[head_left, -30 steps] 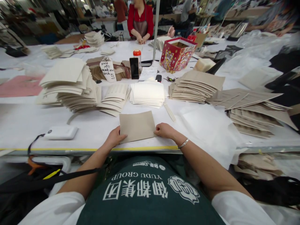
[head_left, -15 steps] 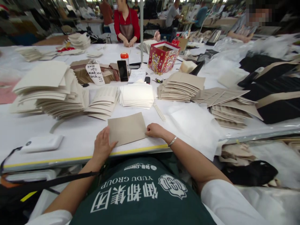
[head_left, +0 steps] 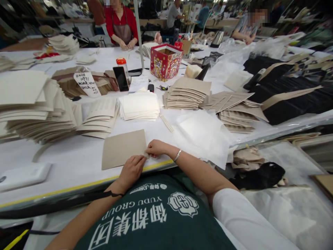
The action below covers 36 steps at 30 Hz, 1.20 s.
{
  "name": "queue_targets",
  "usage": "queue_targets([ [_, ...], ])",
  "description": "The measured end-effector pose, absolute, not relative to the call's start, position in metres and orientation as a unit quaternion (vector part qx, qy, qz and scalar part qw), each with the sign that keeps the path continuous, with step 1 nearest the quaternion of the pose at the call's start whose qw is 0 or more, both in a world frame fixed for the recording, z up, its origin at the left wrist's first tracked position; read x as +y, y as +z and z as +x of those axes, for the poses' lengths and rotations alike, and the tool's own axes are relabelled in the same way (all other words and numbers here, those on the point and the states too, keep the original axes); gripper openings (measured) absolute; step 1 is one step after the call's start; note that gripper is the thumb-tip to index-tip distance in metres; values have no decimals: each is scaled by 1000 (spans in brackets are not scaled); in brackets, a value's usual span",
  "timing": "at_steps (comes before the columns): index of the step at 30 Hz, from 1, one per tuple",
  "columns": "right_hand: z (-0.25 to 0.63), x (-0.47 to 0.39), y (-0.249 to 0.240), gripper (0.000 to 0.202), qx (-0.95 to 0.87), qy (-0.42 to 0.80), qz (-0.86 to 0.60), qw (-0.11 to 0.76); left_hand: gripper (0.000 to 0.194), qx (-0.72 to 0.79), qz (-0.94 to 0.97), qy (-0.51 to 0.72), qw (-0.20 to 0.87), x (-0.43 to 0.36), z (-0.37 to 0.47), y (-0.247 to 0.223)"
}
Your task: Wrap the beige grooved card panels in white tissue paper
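Observation:
A beige rectangular panel (head_left: 123, 147) lies flat near the table's front edge. My left hand (head_left: 132, 170) is at its lower right corner, fingertips pressed together there. Right beside it, my right hand (head_left: 155, 148) pinches at the same corner, with a silver bracelet on the wrist. Whatever is between the fingers of either hand is too small to make out. Behind the panel are a stack of white sheets (head_left: 139, 106) and a fanned stack of cream pieces (head_left: 100, 116).
Tall cream stacks (head_left: 23, 100) stand at the left, beige stacks (head_left: 187, 93) behind right. A white device (head_left: 24, 175) lies at the left front. Further back are a phone (head_left: 121, 79), a red box (head_left: 166, 62) and a person in red (head_left: 122, 26) across the table.
My left hand has left the panel's left side and come to its lower right corner, next to my right hand. The view has shifted, so the table's objects appear further left.

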State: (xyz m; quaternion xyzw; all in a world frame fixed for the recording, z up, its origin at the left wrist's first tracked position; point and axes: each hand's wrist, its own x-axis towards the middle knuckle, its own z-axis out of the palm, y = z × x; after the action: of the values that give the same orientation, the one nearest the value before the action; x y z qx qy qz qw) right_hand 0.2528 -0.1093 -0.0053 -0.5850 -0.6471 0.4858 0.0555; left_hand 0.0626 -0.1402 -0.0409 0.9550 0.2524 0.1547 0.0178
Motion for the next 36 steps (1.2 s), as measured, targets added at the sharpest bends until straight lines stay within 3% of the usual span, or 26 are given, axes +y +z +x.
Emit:
queue_targets([
  [7, 261, -92, -16, 19, -630, 479, -602, 111, 25, 257, 957, 135, 27, -137, 61, -35],
  [18, 257, -82, -3, 18, -730, 360, -581, 1, 19, 326, 935, 138, 31, -124, 87, -31],
  [36, 271, -33, -5, 17, -727, 407, -552, 36, 4, 352, 931, 3, 93, -104, 92, -25],
])
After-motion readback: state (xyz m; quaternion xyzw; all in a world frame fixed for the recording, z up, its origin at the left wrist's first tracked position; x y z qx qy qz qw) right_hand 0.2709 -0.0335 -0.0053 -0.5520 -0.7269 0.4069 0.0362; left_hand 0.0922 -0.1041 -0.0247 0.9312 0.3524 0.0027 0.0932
